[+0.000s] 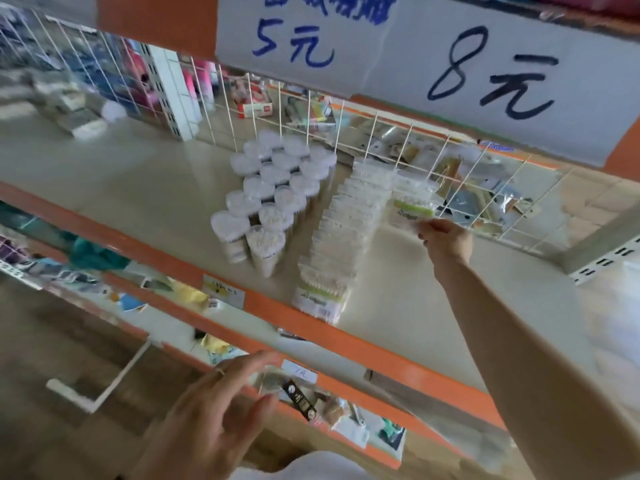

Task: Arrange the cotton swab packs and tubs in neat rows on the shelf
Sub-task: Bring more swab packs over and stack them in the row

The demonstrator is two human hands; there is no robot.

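Heart-shaped clear tubs of cotton swabs (266, 195) stand in three rows on the beige shelf (145, 188). To their right a row of flat swab packs (341, 230) runs from the front edge back to the wire grid. My right hand (445, 239) reaches deep over the shelf and pinches a clear swab pack with a green label (414, 206) at the far end, right of the pack row. My left hand (221, 410) hovers low in front of the shelf with fingers spread, holding nothing.
A white wire grid (381, 140) backs the shelf, with other goods behind it. The orange shelf edge (311, 327) carries price tags. Handwritten price signs (485, 74) hang above. A lower shelf holds small packets (329, 407).
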